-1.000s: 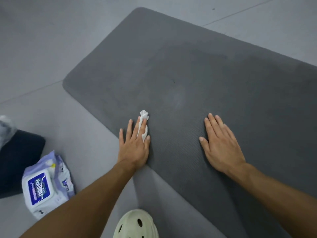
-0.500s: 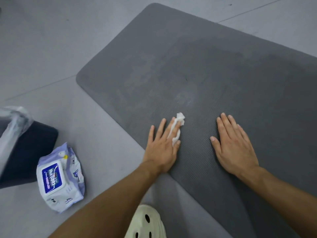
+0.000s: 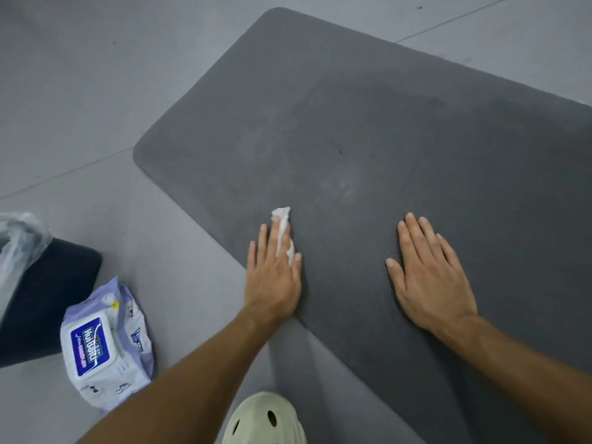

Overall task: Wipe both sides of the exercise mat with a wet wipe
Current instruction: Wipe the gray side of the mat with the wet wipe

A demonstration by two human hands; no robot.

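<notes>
From my remote seat I see a grey tiled floor (image 3: 96,91) crossed by thin seams; on it lies a dark grey exercise mat (image 3: 400,129), flat and set at an angle, with rounded corners, fine ribbing, a darker patch towards its far side and a pale scuff near the middle.

Counting: one mat; one wet wipe (image 3: 282,217); one pack of wipes (image 3: 102,344); two hands; one pale perforated shoe (image 3: 264,418); one dark block (image 3: 48,299) with one clear plastic bag (image 3: 19,238) over its top.

The wipe is bunched white and sits on the mat close to its near-left edge; the left hand (image 3: 272,283) presses it down with straight fingers, the wipe poking out between two of them; the right hand (image 3: 431,277) lies flat on the mat, fingers straight and close together, holding nothing, well apart from the left; the pack rests on the floor just beside the dark block, left of the mat.
</notes>
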